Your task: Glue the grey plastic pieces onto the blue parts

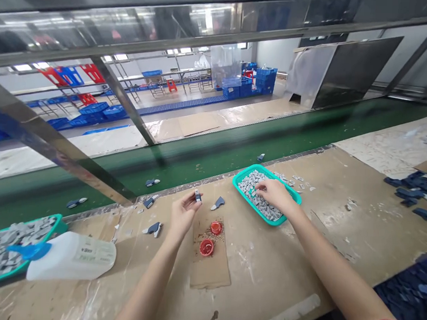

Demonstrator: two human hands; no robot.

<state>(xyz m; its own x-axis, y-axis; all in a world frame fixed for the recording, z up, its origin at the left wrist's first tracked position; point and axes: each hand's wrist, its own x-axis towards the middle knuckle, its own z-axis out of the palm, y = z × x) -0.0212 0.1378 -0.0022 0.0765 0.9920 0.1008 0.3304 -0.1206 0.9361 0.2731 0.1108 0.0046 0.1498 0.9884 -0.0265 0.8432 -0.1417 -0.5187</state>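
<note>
My left hand [184,212] pinches a small navy-and-grey plastic part [197,196] upright between thumb and fingers, above the cardboard-covered bench. My right hand [273,194] reaches into a teal plastic basket [275,222] full of small grey pieces [250,180]. Its fingertips are closed on what looks like one small grey piece [253,192], partly hidden by the fingers. Between the hands lies another navy-and-grey part [218,203]. Two small red cups [216,228] with wet-looking insides stand on a stained cardboard strip [210,274] nearer to me.
A green conveyor belt [213,160] runs behind the bench, carrying several navy-and-grey parts [152,182]. On the left, a white bottle with a blue nozzle [73,257] lies beside another teal basket [59,225]. Dark blue pieces [414,185] lie far right. A metal post [124,101] rises beyond the belt.
</note>
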